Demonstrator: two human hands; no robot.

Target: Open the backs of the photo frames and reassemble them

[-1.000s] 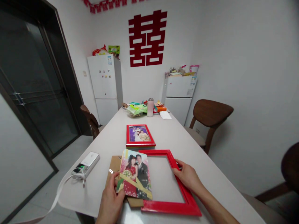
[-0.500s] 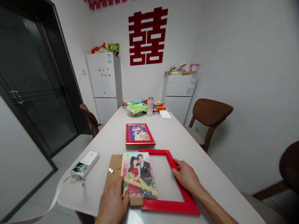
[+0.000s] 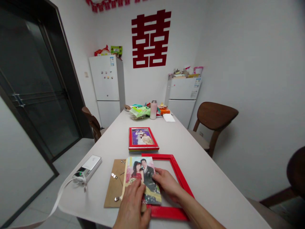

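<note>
A wedding photo (image 3: 148, 171) of a couple, one in a red dress and one in a dark suit, lies across a brown backing board (image 3: 113, 188) with metal clips and an unfilled red picture frame (image 3: 172, 212). My left hand (image 3: 134, 203) rests on the lower left of the photo, fingers stretched over its face and thumb apart. At the photo's right edge, above the frame's opening, my right hand (image 3: 168, 183) grips with its fingertips. Part of the photo's lower left is hidden under my left hand.
Beyond stands a second red frame (image 3: 143, 147) with a photo in it. A power bank (image 3: 91, 162) with a white cable sits at left. A pink bottle (image 3: 153, 110) and green packets (image 3: 140, 111) are at the far end. A wooden chair (image 3: 215, 116) stands at right.
My right hand has let go of the red frame's right side and moved left to the photo's edge. My left hand has slid right, over the photo's face.
</note>
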